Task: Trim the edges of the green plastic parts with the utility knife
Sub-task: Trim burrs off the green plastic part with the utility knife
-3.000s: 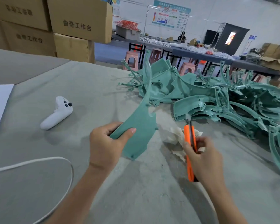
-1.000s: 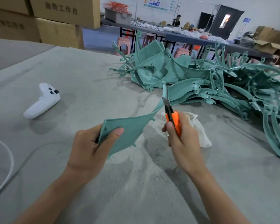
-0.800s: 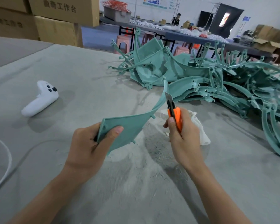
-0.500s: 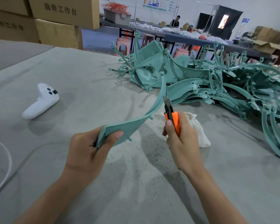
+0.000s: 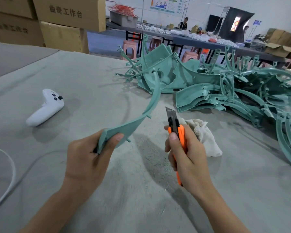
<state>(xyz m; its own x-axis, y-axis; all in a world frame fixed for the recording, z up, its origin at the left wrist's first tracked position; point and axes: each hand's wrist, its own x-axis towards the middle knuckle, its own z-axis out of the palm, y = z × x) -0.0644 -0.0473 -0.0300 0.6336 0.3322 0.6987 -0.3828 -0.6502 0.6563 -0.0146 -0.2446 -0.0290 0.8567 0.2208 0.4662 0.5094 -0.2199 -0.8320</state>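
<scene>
a big grey felt-covered table (image 5: pixel 91 78) is spread across most of the view. a tangled pile of green plastic parts (image 5: pixel 225 91) is heaped on its far right side, curved ribs and panels all jumbled together. stacked cardboard boxes (image 5: pixel 65 12) can be seen behind the table's far left edge.

one green plastic part (image 5: pixel 126 127), a long curved piece, is held up above the table near the middle. its wide flat end is pinched in the left hand (image 5: pixel 87 158), thumb on top and fingers curled underneath, and its thin end is arced up and away toward the pile.

the right hand (image 5: pixel 186 155) is wrapped around the orange utility knife (image 5: pixel 175 125), thumb laid up along the handle, blade slid out and pointed up and away. the blade is seen just to the right of the held part with a gap between them, so nothing is being touched there.

a crumpled white cloth (image 5: pixel 205 137) is lying on the table just behind the right hand, between it and the pile. a white handheld controller (image 5: pixel 45 108) is parked well off to the left, and a bit of white cable (image 5: pixel 10 174) is looped at the left edge.
</scene>
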